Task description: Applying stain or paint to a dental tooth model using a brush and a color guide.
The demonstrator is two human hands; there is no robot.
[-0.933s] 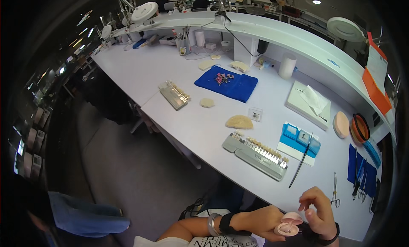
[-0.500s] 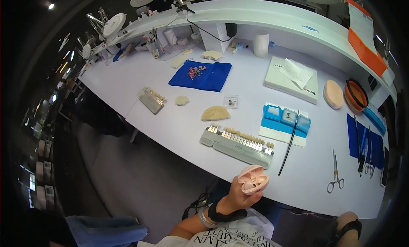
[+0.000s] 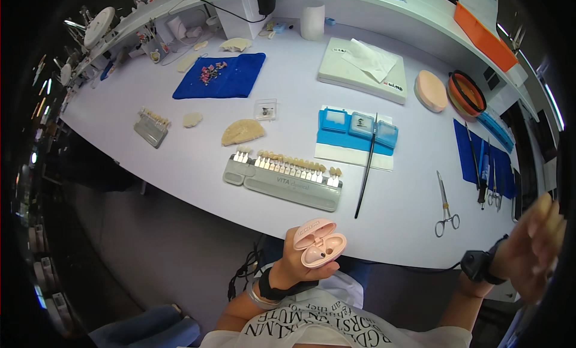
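My left hand (image 3: 293,258) holds a pink earbud case (image 3: 324,246) just off the table's front edge. Its lid is tipped up and two hollows face upward; an earbud seems to lie in the left hollow. At the far right my right hand (image 3: 531,252) is raised near the table's right end, its fingers bent and blurred, so I cannot make out whether they grip anything. Beyond the case lies a long grey tooth shade guide (image 3: 285,189) with a row of tooth-coloured tabs. Locking forceps (image 3: 445,207) rest to the right, and a thin black brush (image 3: 366,174) lies between them.
A blue lidded box (image 3: 351,129) sits on white paper under the brush. Farther back are a white case (image 3: 336,72) with a tissue, a blue cloth (image 3: 240,78) with small pink pieces, and a smaller shade guide (image 3: 149,132). A tool cloth (image 3: 464,141) lies right.
My right hand has risen at the right edge from below the table's front. The view has shifted right, and my left hand still holds the opened case.
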